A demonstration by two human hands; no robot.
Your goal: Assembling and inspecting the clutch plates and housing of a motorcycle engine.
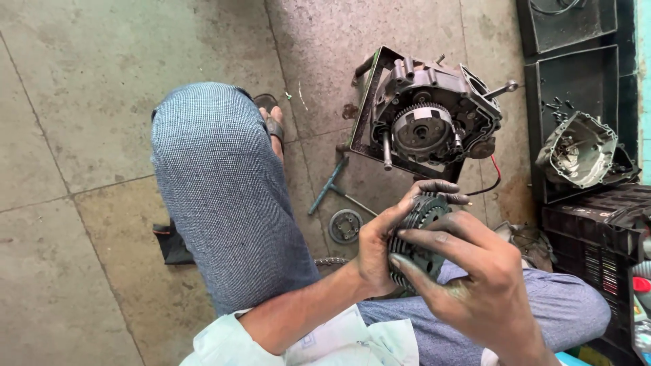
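Dark rag (171, 245): on the concrete floor (81, 102), far left, partly under the bent knee (217, 183) in grey checked trousers.
Sandalled foot (272, 125): just beyond the knee, toes toward the engine.
T-handle wrench (333, 183): flat on the floor between foot and engine, tilted.
Round metal plate (345, 226): on the floor just below the wrench, near the left hand.
Left hand (381, 247): greasy, wrapped around the near side of the clutch pack, fingers reaching over its upper rim; grasping.
Clutch pack (415, 237): round stack of toothed plates, held upright on edge between both hands, above the lap and just in front of the engine.
Right hand (468, 271): greasy, fingertips pressed on the rim and face of the clutch pack; grasping.
Engine (427, 118): side cover off, gear and round hub exposed, mounted in a metal frame on the floor, a red wire trailing at its right.
Engine cover (580, 149): lying in a black tray (542, 102), right.
Black crate (597, 230): right edge, beside the person's thigh
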